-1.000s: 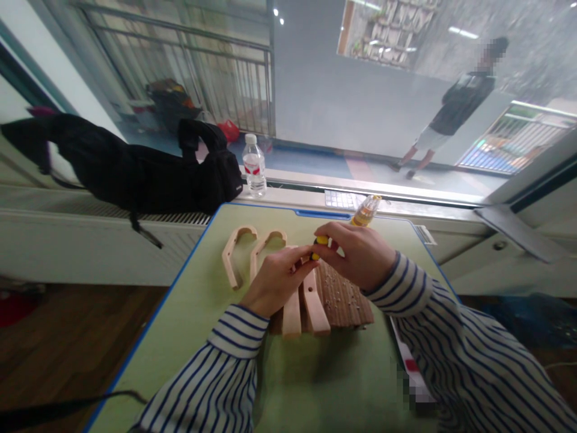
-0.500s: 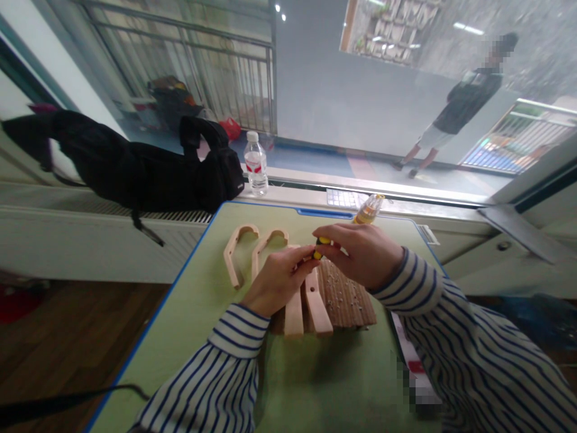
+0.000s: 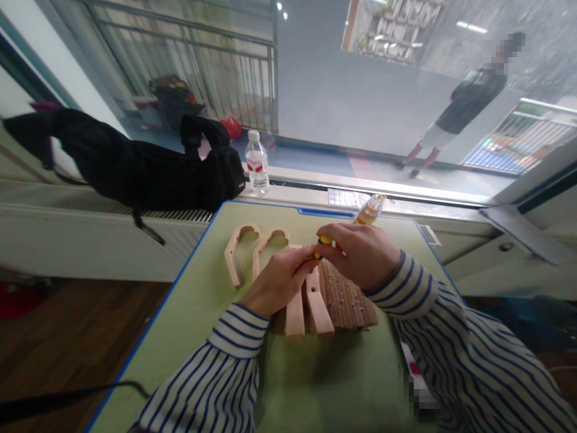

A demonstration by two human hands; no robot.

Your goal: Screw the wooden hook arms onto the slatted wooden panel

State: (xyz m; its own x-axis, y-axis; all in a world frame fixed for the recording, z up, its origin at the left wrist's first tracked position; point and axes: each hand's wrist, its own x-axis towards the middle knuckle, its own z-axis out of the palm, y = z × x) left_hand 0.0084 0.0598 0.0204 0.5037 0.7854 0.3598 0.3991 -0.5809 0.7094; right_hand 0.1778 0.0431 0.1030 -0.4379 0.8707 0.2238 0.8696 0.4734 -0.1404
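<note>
My right hand (image 3: pixel 365 252) is closed around a short yellow-and-black screwdriver (image 3: pixel 324 240), holding it from above. My left hand (image 3: pixel 279 276) pinches at the lower end of the same tool, its thumb and fingertips pressed together; the tip is hidden. Below them, two pale wooden pieces (image 3: pixel 295 316) lie side by side on a brown ridged board (image 3: pixel 349 297). One piece shows a drilled hole. Many small screws are scattered over the board's right part. To the left, two curved wooden hooks (image 3: pixel 233 255) rest on the green table (image 3: pixel 193 313).
A clear bottle with amber contents (image 3: pixel 370 209) stands at the table's far edge. On the sill are a water bottle (image 3: pixel 256 165) and a black bag (image 3: pixel 148 168). Behind the glass stands a person (image 3: pixel 473 99). A partly blurred object (image 3: pixel 419 379) lies under my right forearm.
My right hand has turned slightly and its wrist has shifted a little left and down, with the screwdriver still held. My left hand stays nearly in place. The view has moved very slightly.
</note>
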